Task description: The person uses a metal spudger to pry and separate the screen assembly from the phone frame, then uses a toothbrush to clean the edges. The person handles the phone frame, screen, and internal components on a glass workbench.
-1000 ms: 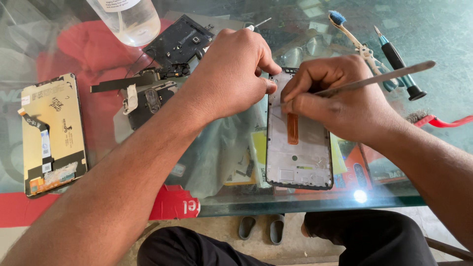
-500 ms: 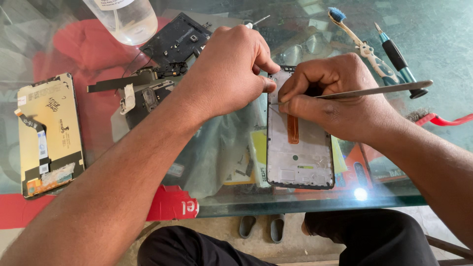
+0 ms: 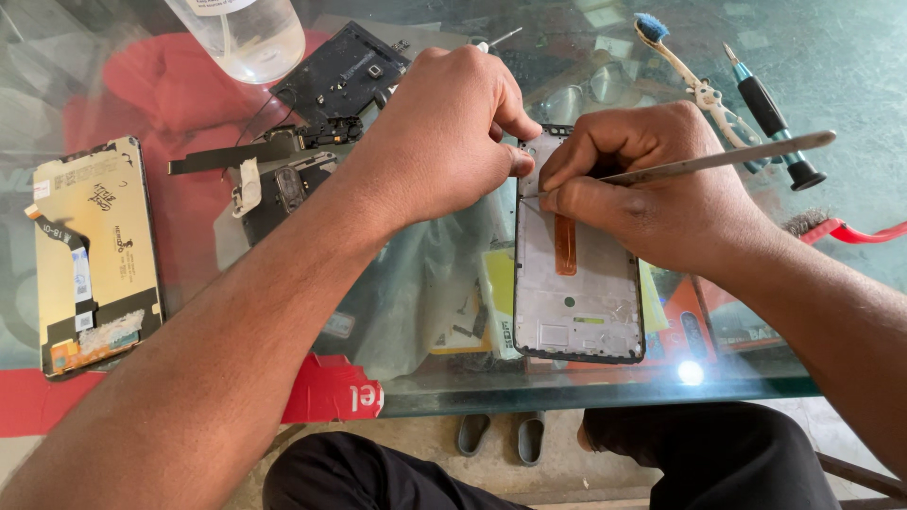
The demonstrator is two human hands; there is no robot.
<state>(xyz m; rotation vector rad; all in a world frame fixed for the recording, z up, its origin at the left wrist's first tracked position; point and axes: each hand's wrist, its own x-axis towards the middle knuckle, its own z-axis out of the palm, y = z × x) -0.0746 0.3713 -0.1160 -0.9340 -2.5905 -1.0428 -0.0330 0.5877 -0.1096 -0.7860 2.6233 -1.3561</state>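
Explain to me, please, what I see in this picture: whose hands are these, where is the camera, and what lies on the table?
The camera sits on a person's head and looks down at that person's own two bare hands over a glass table. In the middle lies an opened phone frame with an orange strip inside. The left hand pinches the frame's upper edge with its fingers. The right hand holds a thin metal tool, its tip at the frame's top. On the left lies a detached screen panel, back side up. Near the top are dark phone parts and a clear bottle. On the right lie a toothbrush and a screwdriver.
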